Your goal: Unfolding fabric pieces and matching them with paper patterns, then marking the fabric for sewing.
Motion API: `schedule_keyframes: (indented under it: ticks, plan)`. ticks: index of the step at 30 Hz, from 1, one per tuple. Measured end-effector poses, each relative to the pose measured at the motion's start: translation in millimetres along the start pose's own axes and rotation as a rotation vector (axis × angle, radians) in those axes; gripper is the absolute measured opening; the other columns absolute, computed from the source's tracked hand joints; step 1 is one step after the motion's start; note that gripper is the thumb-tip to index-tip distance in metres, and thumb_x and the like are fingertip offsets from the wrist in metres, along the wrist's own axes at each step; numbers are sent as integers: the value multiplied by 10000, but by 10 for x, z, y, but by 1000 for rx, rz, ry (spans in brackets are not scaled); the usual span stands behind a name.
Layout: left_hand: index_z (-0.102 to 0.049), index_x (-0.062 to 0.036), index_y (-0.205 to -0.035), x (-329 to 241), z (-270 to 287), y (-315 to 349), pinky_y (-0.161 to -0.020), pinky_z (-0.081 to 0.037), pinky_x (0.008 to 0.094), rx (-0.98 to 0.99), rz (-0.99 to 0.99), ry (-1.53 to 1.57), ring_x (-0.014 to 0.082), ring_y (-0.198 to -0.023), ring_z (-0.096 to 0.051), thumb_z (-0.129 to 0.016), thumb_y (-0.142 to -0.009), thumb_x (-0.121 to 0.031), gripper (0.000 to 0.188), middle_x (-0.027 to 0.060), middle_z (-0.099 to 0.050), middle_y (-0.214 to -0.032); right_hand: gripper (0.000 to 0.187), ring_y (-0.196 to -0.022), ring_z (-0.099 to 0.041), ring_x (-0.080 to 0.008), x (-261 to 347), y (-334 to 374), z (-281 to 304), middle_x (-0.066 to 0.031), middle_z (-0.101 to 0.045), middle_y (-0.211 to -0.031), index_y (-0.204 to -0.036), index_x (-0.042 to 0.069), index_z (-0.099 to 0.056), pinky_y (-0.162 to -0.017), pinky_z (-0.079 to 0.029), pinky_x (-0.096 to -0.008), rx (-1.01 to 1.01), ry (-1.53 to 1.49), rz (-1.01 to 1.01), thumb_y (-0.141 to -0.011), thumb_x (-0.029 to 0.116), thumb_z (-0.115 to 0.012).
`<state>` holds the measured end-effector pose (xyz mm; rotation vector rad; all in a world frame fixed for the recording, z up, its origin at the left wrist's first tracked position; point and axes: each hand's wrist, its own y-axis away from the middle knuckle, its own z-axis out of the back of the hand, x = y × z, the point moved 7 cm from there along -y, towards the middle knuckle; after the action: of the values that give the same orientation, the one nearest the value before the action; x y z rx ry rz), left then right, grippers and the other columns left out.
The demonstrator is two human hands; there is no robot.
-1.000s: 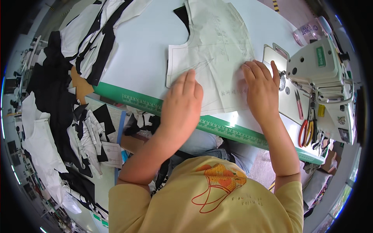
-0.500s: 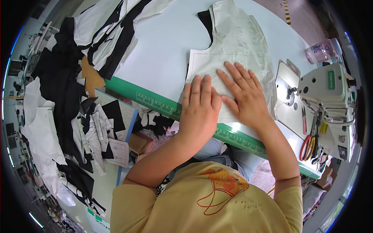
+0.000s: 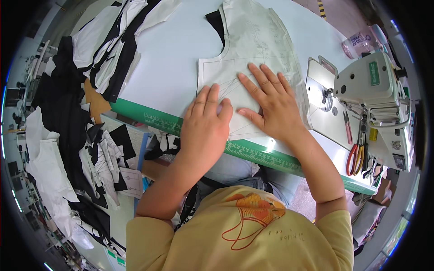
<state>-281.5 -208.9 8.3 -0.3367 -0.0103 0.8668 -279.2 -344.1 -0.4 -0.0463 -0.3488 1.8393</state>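
A pale grey-white pattern piece point(image 3: 253, 40) with drawn lines lies on the light table, its curved cut-out facing left. Black fabric point(image 3: 216, 26) peeks from beneath it at that curve. My left hand point(image 3: 207, 119) rests palm down on the piece's lower left part, fingers stretched out and near one another. To its right, my right hand point(image 3: 275, 101) presses flat on the piece with the fingers spread. A small gap separates the two thumbs. Neither hand grips anything. The palms hide part of the piece's lower area.
A sewing machine point(image 3: 370, 86) stands at right, with red-handled scissors point(image 3: 351, 159) and tweezers point(image 3: 347, 127) by it. Behind is a pink clear bottle point(image 3: 361, 43). A green ruler strip point(image 3: 262, 156) edges the table. Black and white cut fabric point(image 3: 129, 40) lies at left.
The whole view has shifted, so the table appears farther left. My hands have drawn slightly apart on the pattern piece; the thumbs were close together before. Both remain flat.
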Motion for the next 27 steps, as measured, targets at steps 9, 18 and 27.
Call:
schedule_keyframes:
  ticks: [9,18,27]
  plan:
    - [-566,-51,-1189,256,54,-6,-1005,-378,400,213,-47,403,320,-1265,-418,-736,-714,-153,514,148,-457,-1360,689,-1303,-372,-301,-159,47,44,-75,-395,-1424,-1353,255,-460,-1065,-269,-506,-34,35,75,-785,636,-540]
    - [-607,-42,-1098,190,143,-135,-980,-398,384,288,-34,312,316,-1204,-464,-658,-779,-84,326,134,-490,-1321,701,-1312,-365,-289,-189,102,16,-77,-393,-1426,-1355,284,-456,-1074,-255,-503,-62,32,65,-775,673,-516]
    - [-548,-44,-952,-107,-177,-417,-913,-415,399,-22,-182,391,338,-1078,-491,-616,-808,-75,162,107,-526,-1060,600,-1305,-379,-275,-211,124,-16,-76,-415,-1411,-1334,271,-478,-1075,-252,-503,-127,31,64,-841,614,-473]
